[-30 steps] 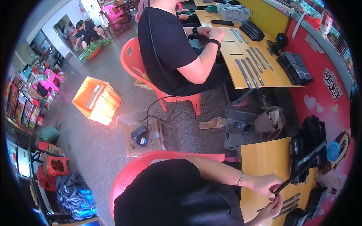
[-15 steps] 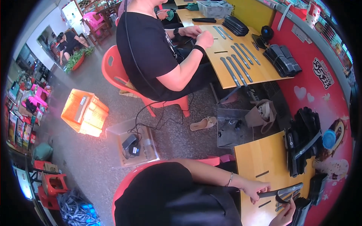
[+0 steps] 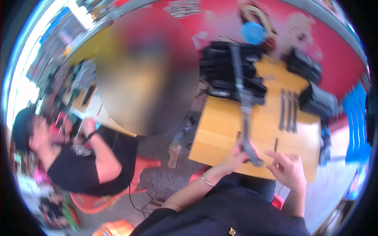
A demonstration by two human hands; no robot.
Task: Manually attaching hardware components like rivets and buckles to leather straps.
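Observation:
My left hand (image 3: pixel 235 158) is closed around the lower part of a dark grey strap (image 3: pixel 246 122), which stretches away from me over the table. The strap's far end meets the pile of black straps (image 3: pixel 220 70), where another grey strap (image 3: pixel 237 65) lies across the top; motion blur hides where one stops and the other starts. Just right of the held strap's near end is my right hand (image 3: pixel 290 168), thumb and fingers apart, with nothing visible in it. Several grey straps (image 3: pixel 289 110) lie side by side on the wooden table (image 3: pixel 214 129).
Black bundles (image 3: pixel 317 100) sit at the table's right edge, below a pink wall (image 3: pixel 334 51). A blue plastic chair (image 3: pixel 356 122) stands at the right. To the left, a co-worker in black (image 3: pixel 86 169) sits on a red chair (image 3: pixel 94 202). A round blur hides part of the co-worker's table.
My view has turned toward the right and closer to my table. The right hand has come away from the strap, which the left hand still holds, now pointing away from me.

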